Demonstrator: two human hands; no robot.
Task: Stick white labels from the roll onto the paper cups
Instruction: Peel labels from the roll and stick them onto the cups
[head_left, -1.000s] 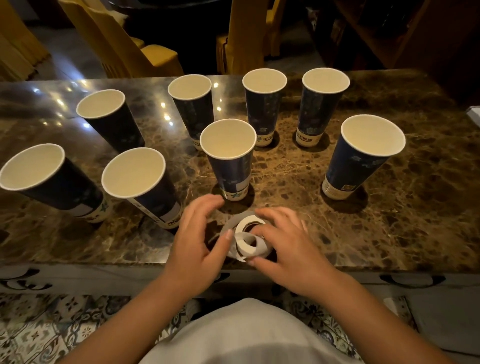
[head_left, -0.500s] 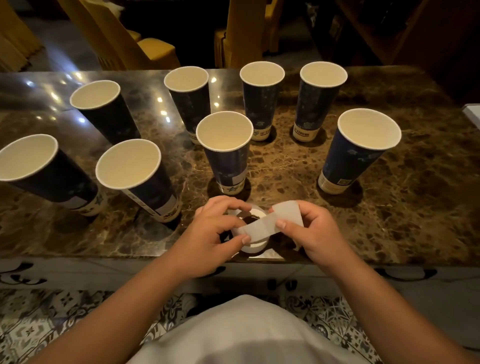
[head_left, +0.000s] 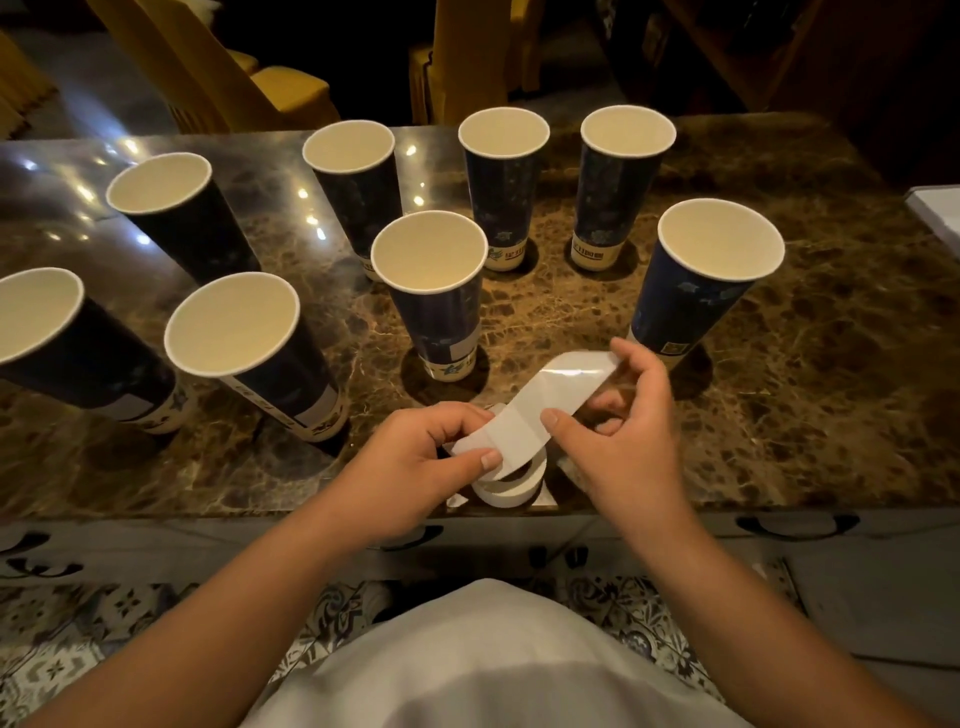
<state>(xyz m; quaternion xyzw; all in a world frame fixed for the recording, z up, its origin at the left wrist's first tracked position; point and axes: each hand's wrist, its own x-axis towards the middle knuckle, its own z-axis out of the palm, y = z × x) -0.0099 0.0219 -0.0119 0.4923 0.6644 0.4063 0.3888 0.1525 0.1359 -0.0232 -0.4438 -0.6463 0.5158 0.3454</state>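
I see my left hand (head_left: 415, 462) pinching the near end of the label strip (head_left: 524, 426) between thumb and curled fingers (head_left: 491, 459). My right hand (head_left: 628, 441) grasps the same strip farther along, thumb on its near edge and the other fingers curled round the far end, where the strip bends over in a glossy loop. The strip runs slanting up to the right between the two hands, lifted above the table (head_left: 779, 415). Under the hands the label roll (head_left: 511, 486) lies flat near the table's front edge, partly hidden by the strip; the strip seems to lead down to it. Just beyond the hands stands the nearest cup (head_left: 434, 301), upright, dark blue with a pale inside. A second cup (head_left: 706, 280) stands to the right of it, close to my right hand. Six more cups stand upright in an arc across the left and back of the dark marble table. Yellow chairs (head_left: 291, 88) stand behind the table.
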